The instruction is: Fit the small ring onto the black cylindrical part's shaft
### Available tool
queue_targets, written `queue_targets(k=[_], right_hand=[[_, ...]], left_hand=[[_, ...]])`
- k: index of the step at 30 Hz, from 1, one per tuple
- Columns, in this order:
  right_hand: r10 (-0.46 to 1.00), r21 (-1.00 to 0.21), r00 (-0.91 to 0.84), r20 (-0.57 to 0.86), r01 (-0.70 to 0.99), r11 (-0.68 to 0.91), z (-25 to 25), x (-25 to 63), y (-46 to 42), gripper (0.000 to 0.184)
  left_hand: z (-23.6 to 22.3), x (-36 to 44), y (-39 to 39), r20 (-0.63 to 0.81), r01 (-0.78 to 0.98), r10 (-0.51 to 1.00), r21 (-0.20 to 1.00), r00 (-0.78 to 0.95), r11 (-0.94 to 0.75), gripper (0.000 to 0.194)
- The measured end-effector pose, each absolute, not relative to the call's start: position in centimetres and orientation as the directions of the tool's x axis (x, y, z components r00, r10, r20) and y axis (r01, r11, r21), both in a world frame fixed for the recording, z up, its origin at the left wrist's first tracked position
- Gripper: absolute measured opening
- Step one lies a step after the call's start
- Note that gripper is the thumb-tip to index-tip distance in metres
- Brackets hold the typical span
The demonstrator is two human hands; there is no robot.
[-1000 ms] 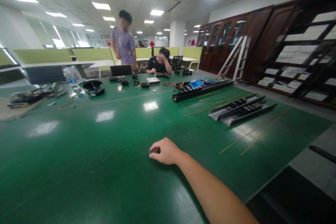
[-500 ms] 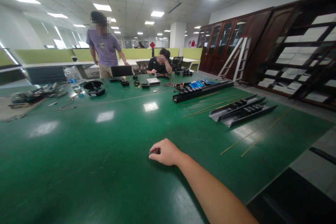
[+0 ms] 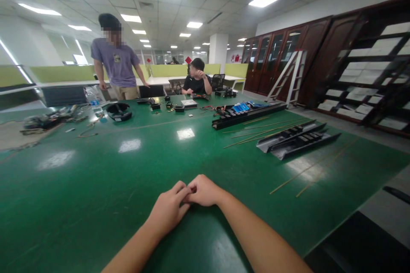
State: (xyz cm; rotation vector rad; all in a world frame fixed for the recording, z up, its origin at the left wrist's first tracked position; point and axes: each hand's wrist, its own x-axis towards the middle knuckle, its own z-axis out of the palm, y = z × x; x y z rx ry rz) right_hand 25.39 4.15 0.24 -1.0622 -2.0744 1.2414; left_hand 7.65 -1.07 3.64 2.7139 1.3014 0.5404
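My left hand [image 3: 168, 208] and my right hand [image 3: 203, 191] meet over the near part of the green table [image 3: 105, 204]. Their fingertips touch each other. The right fingers are curled in a pinch, around a small dark thing that the fingers now hide. My left thumb and fingers close in on the same spot from the left. Whether the left fingers grip the small thing as well is hidden.
Black metal channels [image 3: 304, 140] and thin brass-coloured rods [image 3: 285, 182] lie to the right. A black headset [image 3: 119, 111], a plastic bottle [image 3: 92, 97] and tangled parts [image 3: 48, 120] are at the left. Two people are beyond the table; a white ladder [image 3: 290, 77] stands behind.
My left hand has come in from the lower left and met my right hand, covering the small dark thing. The right hand stays nearly in place. The view has shifted slightly.
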Motion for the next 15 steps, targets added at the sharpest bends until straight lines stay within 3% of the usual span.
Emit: queue_targets(k=[6, 11, 15], right_hand=[[0.796, -0.908, -0.605, -0.019, 0.343, 0.239, 0.9, 25.9, 4.5, 0.017], [0.762, -0.917, -0.646, -0.046, 0.329, 0.224, 1.5, 25.7, 3.9, 0.016], [0.772, -0.927, -0.634, -0.042, 0.314, 0.207, 1.5, 25.5, 3.7, 0.025]], left_hand=[[2.9, 7.1, 0.4, 0.334, 0.688, 0.695, 0.161, 0.637, -0.708, 0.014], [2.6, 5.8, -0.1, 0.328, 0.633, 0.626, 0.102, 0.707, -0.768, 0.024], [4.2, 3.8, -1.3, 0.361, 0.655, 0.655, 0.142, 0.664, -0.742, 0.032]])
